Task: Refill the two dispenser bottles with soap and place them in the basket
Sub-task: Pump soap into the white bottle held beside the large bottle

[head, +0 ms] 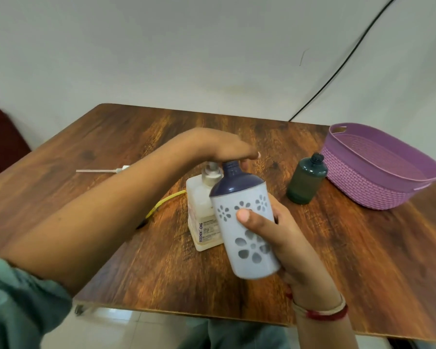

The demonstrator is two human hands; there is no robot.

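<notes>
My right hand [282, 238] grips a white dispenser bottle [247, 230] with flower cut-outs and a dark blue open neck, tilted left above the table. My left hand [222, 147] lies flat on the pump head of a clear soap bottle [203, 210] labelled Biochek, just behind the white bottle's neck. A dark green dispenser bottle [306, 178] stands upright without its pump, right of centre. The purple basket [378, 187] sits at the table's right edge, with nothing visible inside. A white pump with a long tube [103, 170] lies on the table at the left.
The wooden table [350, 260] ends close to me at the front. A yellow cord [163, 204] lies behind the soap bottle. A black cable [337, 66] runs down the white wall. A dark red seat [3, 142] stands at the far left.
</notes>
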